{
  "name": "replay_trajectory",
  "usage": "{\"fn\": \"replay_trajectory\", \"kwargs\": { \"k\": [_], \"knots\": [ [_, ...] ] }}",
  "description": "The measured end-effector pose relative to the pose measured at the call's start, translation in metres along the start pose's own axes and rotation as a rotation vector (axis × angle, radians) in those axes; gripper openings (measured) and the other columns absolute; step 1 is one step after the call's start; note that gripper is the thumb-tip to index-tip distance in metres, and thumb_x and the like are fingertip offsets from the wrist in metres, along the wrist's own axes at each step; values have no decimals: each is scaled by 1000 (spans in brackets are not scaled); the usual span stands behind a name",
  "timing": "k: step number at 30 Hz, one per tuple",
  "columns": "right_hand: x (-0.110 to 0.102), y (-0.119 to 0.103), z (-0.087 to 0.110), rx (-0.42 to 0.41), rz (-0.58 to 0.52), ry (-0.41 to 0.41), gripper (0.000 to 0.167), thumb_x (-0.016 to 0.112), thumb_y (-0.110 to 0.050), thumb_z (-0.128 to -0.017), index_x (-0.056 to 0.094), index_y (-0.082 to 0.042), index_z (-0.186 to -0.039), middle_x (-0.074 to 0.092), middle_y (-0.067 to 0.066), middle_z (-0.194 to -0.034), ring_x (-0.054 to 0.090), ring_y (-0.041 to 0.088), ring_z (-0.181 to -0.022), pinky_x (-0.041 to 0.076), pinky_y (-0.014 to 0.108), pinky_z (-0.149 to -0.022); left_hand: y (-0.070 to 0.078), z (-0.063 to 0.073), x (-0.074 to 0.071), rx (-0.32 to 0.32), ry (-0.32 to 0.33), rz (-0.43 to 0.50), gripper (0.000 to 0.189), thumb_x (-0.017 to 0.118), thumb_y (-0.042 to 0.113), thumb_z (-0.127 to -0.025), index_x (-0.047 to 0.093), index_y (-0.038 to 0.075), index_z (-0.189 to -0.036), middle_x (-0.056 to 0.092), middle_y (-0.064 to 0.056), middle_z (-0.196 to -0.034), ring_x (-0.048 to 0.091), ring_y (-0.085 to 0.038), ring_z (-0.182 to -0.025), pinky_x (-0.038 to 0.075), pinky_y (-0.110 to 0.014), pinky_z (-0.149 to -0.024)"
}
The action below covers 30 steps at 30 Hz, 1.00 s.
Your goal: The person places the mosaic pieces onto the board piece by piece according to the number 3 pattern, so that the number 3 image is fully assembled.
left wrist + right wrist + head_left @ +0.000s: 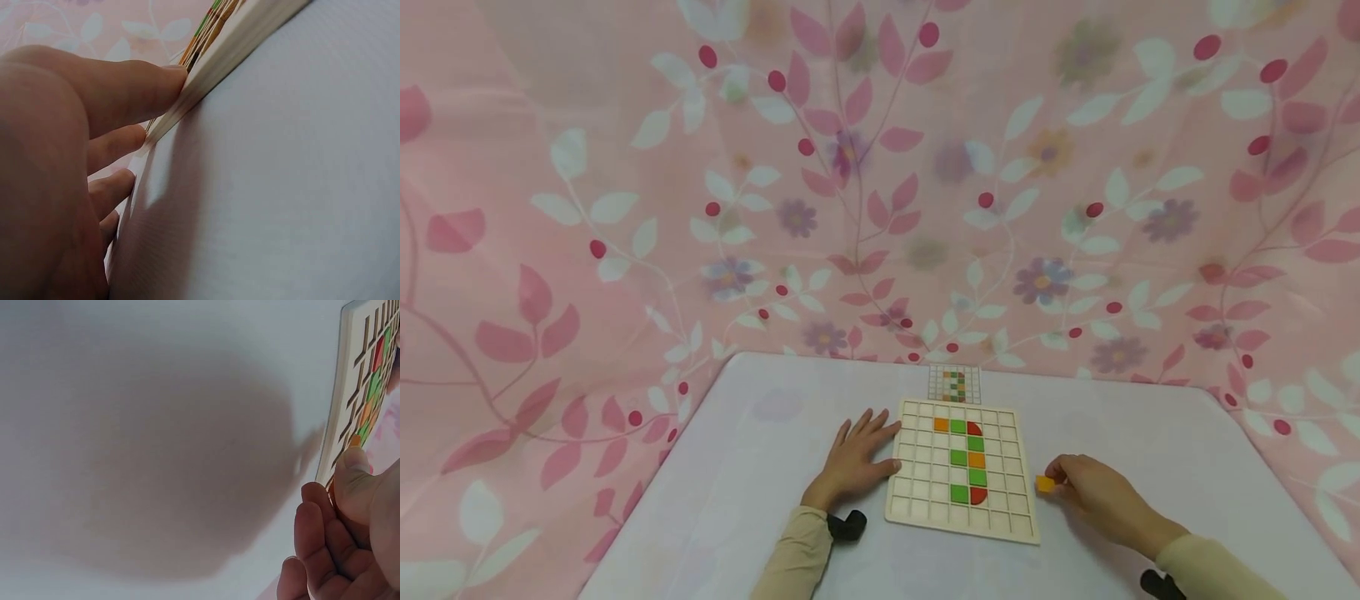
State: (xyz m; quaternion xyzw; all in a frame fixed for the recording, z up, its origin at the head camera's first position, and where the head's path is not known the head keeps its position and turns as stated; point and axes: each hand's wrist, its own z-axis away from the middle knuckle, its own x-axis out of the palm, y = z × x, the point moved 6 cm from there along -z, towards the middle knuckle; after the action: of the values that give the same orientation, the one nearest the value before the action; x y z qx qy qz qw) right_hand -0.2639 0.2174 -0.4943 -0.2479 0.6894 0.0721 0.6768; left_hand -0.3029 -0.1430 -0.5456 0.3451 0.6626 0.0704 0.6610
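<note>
A pale wooden grid board lies on the table, with several coloured tiles set in its cells. Among them are green squares, orange squares and two red quarter-round pieces. My left hand rests at the board's left side, fingers spread and extended; in the left wrist view its thumb touches the wooden edge. Just off the right edge, my right hand pinches an orange square tile between thumb and fingers. The right wrist view shows the thumb over it.
Behind the board lies a small pattern card printed with a similar coloured grid figure. A white cloth covers the table. Pink floral fabric hangs around its back and sides. Black straps sit at the wrists.
</note>
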Motion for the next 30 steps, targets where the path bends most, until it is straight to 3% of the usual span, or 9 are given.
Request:
{"fn": "replay_trajectory", "kwargs": {
  "k": [3, 16, 30],
  "knots": [
    [1, -8, -6, -1, -2, -12, 18, 86, -16, -88, 72, -17, -99, 71, -11, -93, 62, 7, -84, 60, 33, -78, 0, -1, 0, 1, 0, 3, 68, 69, 40, -97, 52, 17, -159, 37, -10, -172, 22, -38, -164, 9, -68, -130],
    [7, -41, -18, -54, 21, 80, 20, 88, -22, -87, 71, -22, -98, 70, -14, -94, 62, 10, -92, 44, 33, -78, 0, -2, 0, -11, -7, -4, 66, 68, 39, -99, 51, 19, -160, 36, -8, -173, 21, -36, -165, 8, -66, -130],
    [18, -71, -30, -141, -63, 172, 15, 86, -24, -89, 72, -23, -95, 68, -3, -119, 62, 20, -112, 45, 39, -84, -1, -3, 1, -23, -16, -17, 67, 68, 40, -99, 50, 20, -160, 35, -7, -173, 20, -36, -165, 8, -66, -131]
  ]
}}
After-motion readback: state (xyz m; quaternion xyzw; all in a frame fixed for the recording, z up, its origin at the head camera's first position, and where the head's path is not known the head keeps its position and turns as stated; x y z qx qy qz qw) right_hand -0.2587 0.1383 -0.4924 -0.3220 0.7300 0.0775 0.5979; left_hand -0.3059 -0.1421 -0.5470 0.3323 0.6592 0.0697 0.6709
